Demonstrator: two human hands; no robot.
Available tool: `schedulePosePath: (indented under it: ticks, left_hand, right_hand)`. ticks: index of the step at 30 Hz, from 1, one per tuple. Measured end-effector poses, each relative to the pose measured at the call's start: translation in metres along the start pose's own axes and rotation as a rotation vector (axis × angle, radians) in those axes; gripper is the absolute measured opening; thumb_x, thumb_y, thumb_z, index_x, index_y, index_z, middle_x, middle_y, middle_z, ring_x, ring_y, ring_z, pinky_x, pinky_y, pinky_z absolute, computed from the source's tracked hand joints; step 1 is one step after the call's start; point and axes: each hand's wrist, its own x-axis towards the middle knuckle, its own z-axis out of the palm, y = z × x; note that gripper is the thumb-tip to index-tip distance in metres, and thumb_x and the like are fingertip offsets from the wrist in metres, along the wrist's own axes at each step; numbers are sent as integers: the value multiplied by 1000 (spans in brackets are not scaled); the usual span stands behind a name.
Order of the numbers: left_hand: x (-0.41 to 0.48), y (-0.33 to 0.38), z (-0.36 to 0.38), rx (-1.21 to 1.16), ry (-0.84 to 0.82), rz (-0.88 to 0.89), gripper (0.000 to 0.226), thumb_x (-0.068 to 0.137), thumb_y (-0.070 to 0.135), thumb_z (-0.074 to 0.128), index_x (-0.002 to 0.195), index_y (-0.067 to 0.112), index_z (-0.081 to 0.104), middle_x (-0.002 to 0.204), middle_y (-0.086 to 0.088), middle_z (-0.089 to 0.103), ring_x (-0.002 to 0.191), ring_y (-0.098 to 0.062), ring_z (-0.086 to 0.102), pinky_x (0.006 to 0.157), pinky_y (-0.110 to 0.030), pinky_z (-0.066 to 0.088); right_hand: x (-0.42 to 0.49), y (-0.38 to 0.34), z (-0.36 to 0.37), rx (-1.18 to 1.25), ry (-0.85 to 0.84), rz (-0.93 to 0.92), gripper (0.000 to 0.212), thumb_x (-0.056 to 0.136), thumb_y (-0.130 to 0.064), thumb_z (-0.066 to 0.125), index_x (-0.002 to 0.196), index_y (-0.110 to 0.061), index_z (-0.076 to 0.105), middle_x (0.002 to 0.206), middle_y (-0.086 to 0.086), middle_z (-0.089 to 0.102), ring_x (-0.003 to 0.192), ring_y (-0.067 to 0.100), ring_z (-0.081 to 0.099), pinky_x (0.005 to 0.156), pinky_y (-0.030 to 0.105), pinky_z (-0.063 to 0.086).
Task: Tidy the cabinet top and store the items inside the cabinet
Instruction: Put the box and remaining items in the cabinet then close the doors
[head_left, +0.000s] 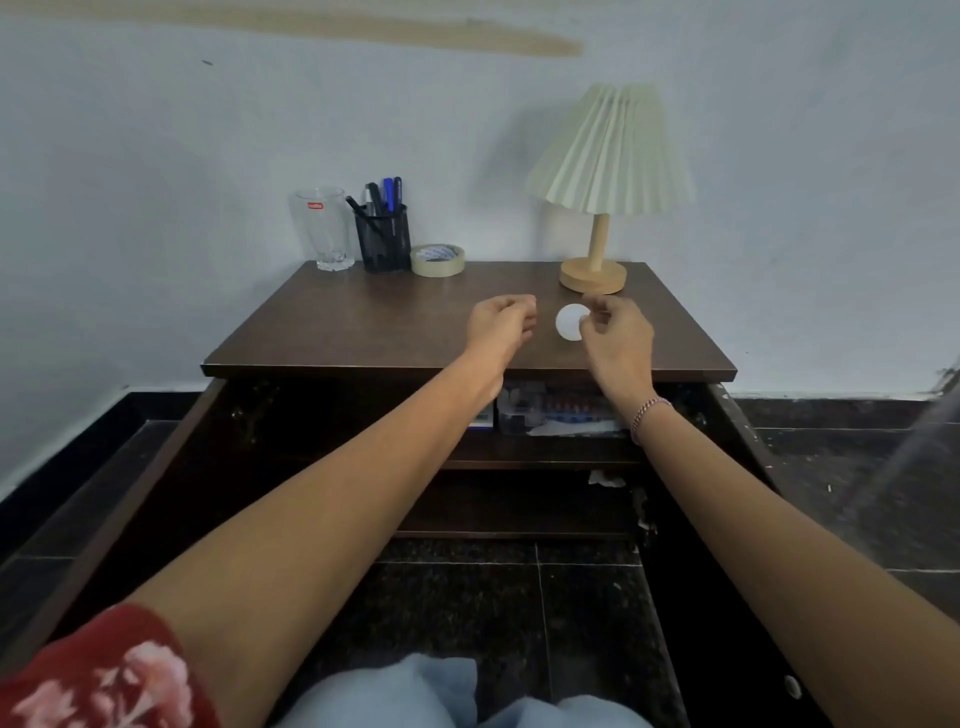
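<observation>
The right hand (618, 338) has its fingers (592, 317) curled, tips pinching the right edge of a white disc (570, 322) lying on the cabinet top (337, 332). The left hand (501, 325) hovers just left of the disc — fingers loosely curled, holding nothing. Beyond the fingertips: lamp (602, 197), tape roll (437, 260), pen holder (383, 241), glass (323, 228) (cabinet doors open below).

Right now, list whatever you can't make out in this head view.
- Shelf items inside the cabinet: blurred, dim, crossed by both forearms.
- White disc: right hand covers its edge; identity unclear.
- Left hand: curled fingers hide whether it holds anything.
- Glass label: too small to read.
- Cabinet doors: cut off by the frame edges.
</observation>
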Motion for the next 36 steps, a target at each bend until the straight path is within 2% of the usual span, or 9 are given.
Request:
schedulePosePath:
  ticks: [3,7,11,17,24,26,29,32,36]
  left_hand:
    - [16,-6,16,58,19,-18,27,94,7,50,118,6,61,121,-11,62,114,-21,58,102,-33,45]
    - [27,-13,34,157,0,-28,32,93,4,50,125,5,57,125,-11,59,117,-21,54,105,-36,43]
    - [32,-17,44,141,6,-54,34,92,3,54,126,5,57,125,-11,60,116,-22,56,103,-36,45]
    - [31,-24,42,83,61,-44,32,89,2,60,120,5,61,119,-11,63,111,-21,59,99,-36,49]
    - [16,-20,28,24,82,-7,26,86,7,65,113,5,66,114,-10,66,108,-22,61,96,-37,52]
    - [11,-16,21,-2,81,6,26,85,7,67,111,4,67,113,-11,66,107,-22,62,95,-36,52]
    - [-1,-7,9,-46,53,27,27,84,4,67,111,1,66,112,-13,66,108,-23,62,94,-33,53]
    - [-13,0,-4,-59,28,31,27,83,2,68,110,0,66,114,-14,66,108,-23,62,92,-31,53]
    - [-33,7,-30,-67,11,45,28,82,2,68,110,1,66,115,-14,65,109,-22,62,91,-29,53]
  right_hand:
    - [15,8,2,-107,-84,34,42,93,-12,52,134,-1,48,135,15,49,123,26,49,102,25,35]
    - [21,17,11,-87,-144,81,48,97,-23,51,138,-1,43,139,17,46,126,28,46,106,31,33]
    - [20,21,16,-16,-106,86,48,97,-27,50,138,-3,44,139,14,48,128,26,46,107,31,34]
    - [19,27,12,67,-68,95,42,94,-23,56,133,-8,52,131,10,56,118,20,54,101,28,41]
    - [9,21,7,178,-6,101,42,87,-26,66,126,-11,58,117,3,66,95,5,56,89,21,45]
    - [5,16,5,203,0,94,37,86,-26,67,120,-12,63,115,2,67,95,5,57,90,22,47]
    - [-2,7,2,318,-17,118,32,87,-25,67,116,-12,66,113,2,68,101,12,63,95,32,52]
    - [-12,-1,-1,449,-55,144,31,88,-22,65,116,-9,66,113,5,68,98,12,67,91,29,54]
    - [-31,-15,-2,483,-116,116,31,86,-17,67,115,-9,66,113,5,68,104,12,64,91,28,55]
